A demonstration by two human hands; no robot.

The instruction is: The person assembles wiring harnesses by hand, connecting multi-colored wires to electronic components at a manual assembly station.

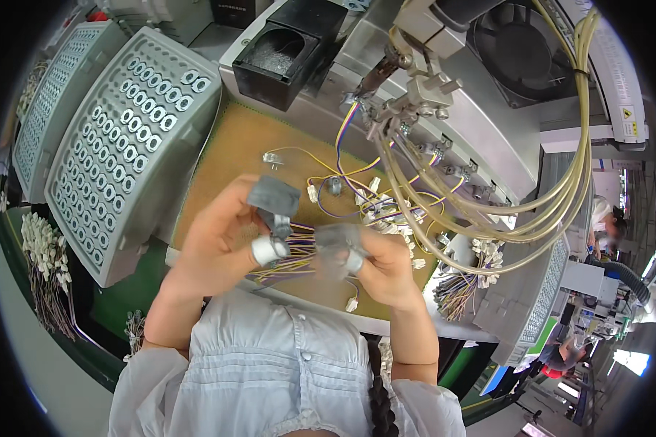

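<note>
My left hand (226,233) is closed, thumb and wrapped fingers pinching a small grey metal part (278,224). Grey wrap covers its fingertips and white tape its thumb. Facing it, my right hand (386,266), also taped, has its fingers drawn together and smeared by motion; what they hold, if anything, is unclear. A bundle of yellow and purple wires (299,255) runs between both hands, low over the tan mat (233,146). Beyond them, thin wires with white connectors (375,207) lie tangled on the mat. One small metal part with a wire (272,159) lies apart, past my left hand.
A grey tray of ring-shaped metal parts (127,146) leans at left. Wire bundles with white connectors hang at left (45,251) and lie at right (481,262). A metal fixture (426,91) with clear hoses (587,146) overhangs the mat's right. A black box (288,54) stands behind.
</note>
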